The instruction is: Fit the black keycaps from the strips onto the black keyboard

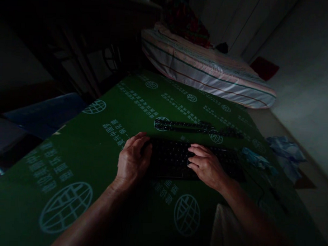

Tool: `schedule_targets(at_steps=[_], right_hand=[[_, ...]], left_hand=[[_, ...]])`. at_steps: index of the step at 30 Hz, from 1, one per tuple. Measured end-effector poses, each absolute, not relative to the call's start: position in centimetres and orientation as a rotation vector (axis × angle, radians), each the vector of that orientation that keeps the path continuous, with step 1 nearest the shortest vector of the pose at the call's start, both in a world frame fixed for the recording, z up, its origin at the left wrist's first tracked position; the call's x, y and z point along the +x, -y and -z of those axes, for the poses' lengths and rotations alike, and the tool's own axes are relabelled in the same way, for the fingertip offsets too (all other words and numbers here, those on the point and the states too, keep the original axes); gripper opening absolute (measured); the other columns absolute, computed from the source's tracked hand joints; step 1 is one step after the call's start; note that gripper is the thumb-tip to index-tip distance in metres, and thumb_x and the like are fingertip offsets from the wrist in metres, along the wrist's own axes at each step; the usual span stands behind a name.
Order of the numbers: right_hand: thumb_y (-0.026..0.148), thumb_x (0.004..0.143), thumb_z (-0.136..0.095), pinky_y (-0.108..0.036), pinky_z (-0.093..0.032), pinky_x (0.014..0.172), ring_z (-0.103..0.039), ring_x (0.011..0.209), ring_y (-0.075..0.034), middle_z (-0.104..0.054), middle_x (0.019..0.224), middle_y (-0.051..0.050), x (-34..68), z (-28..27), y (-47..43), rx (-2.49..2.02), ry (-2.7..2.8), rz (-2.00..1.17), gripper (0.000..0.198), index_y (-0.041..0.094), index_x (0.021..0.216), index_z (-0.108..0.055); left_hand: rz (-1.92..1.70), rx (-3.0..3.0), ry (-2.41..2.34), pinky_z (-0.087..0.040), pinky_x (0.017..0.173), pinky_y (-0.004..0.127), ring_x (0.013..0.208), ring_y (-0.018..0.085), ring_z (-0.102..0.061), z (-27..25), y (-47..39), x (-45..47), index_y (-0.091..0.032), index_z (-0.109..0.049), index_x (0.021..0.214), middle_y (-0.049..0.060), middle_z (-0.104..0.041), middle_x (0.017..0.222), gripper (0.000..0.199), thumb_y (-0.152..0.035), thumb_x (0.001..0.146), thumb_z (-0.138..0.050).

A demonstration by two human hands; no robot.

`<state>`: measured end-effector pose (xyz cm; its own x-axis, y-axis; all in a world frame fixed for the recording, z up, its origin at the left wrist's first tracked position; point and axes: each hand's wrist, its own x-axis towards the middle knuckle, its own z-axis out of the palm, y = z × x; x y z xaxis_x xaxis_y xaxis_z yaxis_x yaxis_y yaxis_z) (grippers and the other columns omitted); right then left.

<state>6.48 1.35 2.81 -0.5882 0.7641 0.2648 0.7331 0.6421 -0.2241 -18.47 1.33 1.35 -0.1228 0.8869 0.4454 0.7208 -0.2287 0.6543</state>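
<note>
Steadying the keyboard, probably light and stiff, my left hand clasps its nine-o'clock end, a sound hold; whether my right hand pinches, I can't tell.

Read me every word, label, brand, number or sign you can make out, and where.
"中国", likely: green board, left of the keyboard.
Globe emblems, repeated: same board.
Other Chinese print there: too dim or blurred to quote surely.
Marks on the keyboard and small black pieces: too small to read.

Head view — forward, downward, near green board
</note>
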Motion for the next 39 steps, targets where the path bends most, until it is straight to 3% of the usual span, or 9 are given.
schedule_targets(at_steps=[10,24,39], right_hand=[[0.012,0.077,-0.066,-0.042,-0.047,0.098,-0.053,0.117,-0.025,-0.067,0.112,-0.009,5.7,-3.2,-1.0,-1.225,2.618,0.009,0.008,0.017,0.071,-0.069],[0.018,0.09,-0.051,-0.043,-0.044,0.096,-0.051,0.121,-0.027,-0.065,0.118,-0.013,5.3,-2.0,1.6,-1.18,2.587,0.384,0.022,0.009,0.104,-0.065],[0.025,0.093,-0.047,-0.049,-0.04,0.098,-0.045,0.127,-0.03,-0.061,0.124,-0.016,4.8,-0.7,2.6,-1.22,2.558,0.434,0.031,0.006,0.11,-0.063]], left_hand=[[-1.273,1.959,-1.802,-0.049,0.094,0.04,0.105,0.024,-0.06,-1.4,-1.3,-18.3,-0.013,-0.064,0.096,0.013,-0.064,0.114,0.028,-0.034,0.083,-0.05],[-1.212,1.991,-1.832,-0.048,0.094,0.041,0.106,0.026,-0.06,-1.2,-1.3,-18.3,-0.015,-0.065,0.095,0.012,-0.064,0.114,0.029,-0.035,0.084,-0.048],[-1.131,2.038,-1.86,-0.047,0.095,0.042,0.107,0.026,-0.059,-1.3,-1.3,-18.2,-0.015,-0.065,0.095,0.011,-0.064,0.115,0.031,-0.037,0.084,-0.046]])
